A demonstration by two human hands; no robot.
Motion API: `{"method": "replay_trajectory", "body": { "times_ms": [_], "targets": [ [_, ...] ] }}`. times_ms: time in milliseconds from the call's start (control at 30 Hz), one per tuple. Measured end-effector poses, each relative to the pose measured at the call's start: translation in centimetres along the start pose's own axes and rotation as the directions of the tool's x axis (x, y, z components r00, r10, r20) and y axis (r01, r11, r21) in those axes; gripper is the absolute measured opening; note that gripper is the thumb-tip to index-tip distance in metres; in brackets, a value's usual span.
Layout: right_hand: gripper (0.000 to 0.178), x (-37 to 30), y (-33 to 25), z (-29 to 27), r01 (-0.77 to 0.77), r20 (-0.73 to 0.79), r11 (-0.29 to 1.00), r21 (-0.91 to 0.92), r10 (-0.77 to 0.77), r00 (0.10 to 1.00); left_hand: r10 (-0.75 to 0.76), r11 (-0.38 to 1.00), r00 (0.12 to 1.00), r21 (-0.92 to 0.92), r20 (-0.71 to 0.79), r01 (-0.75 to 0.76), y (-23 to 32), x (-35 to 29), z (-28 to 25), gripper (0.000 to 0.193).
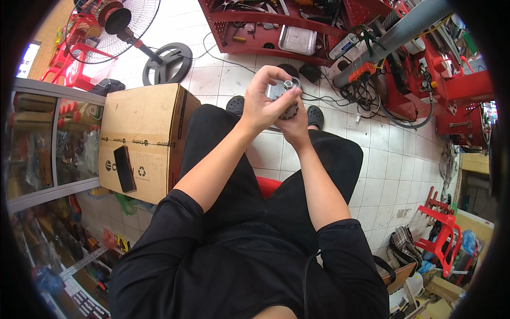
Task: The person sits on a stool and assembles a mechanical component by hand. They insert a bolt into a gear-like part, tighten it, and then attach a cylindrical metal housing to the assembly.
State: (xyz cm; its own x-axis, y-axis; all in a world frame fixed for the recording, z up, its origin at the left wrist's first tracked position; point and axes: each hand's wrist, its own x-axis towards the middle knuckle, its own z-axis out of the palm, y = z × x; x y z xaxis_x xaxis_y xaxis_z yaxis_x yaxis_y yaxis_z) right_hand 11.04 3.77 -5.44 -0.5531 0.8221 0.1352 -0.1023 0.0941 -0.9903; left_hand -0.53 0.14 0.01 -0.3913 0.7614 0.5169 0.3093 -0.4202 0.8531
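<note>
Above my knees, my left hand [261,102] and my right hand [295,125] are close together around a small grey metal part. On this toothed metal part [290,112], dark gear-like teeth show below my left thumb. A round, shiny nut or shaft end [288,84] sticks up at its far end, beside my left fingers. My left hand is closed on it, index finger curled over the top and thumb across the front. From below, my right hand grips the same part. Its fingers are largely hidden, and so is the part's underside.
A cardboard box [139,119] with a black phone [124,169] on it stands left of my legs. Ahead are a fan base [167,64] and a red tool cart [234,34]. Cables [356,95] lie on the tiles at the right, with a red stool [446,234] farther back.
</note>
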Motion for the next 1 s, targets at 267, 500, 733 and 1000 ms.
{"method": "replay_trajectory", "body": {
  "times_ms": [267,500,733,1000],
  "targets": [
    [0.043,-0.1,0.4,-0.1,-0.025,-0.013,1.000,0.010,0.025,1.000,-0.003,1.000,0.999,-0.025,0.033,0.004,0.6,-0.2,0.2,0.033],
    [0.043,0.1,0.7,-0.3,0.000,-0.006,1.000,0.003,0.000,1.000,-0.058,0.945,0.998,-0.321,0.010,0.058,1.1,0.0,0.4,0.028],
    [0.042,0.1,0.6,-0.4,0.010,-0.015,1.000,0.008,-0.010,1.000,-0.008,0.997,0.999,-0.078,0.051,0.012,0.4,0.2,-0.1,0.025],
    [0.042,0.1,0.8,-0.2,0.009,-0.010,0.998,0.066,-0.008,1.000,0.013,1.000,0.998,0.017,0.064,-0.015,-0.5,-0.2,-0.2,0.036]
  ]
}}
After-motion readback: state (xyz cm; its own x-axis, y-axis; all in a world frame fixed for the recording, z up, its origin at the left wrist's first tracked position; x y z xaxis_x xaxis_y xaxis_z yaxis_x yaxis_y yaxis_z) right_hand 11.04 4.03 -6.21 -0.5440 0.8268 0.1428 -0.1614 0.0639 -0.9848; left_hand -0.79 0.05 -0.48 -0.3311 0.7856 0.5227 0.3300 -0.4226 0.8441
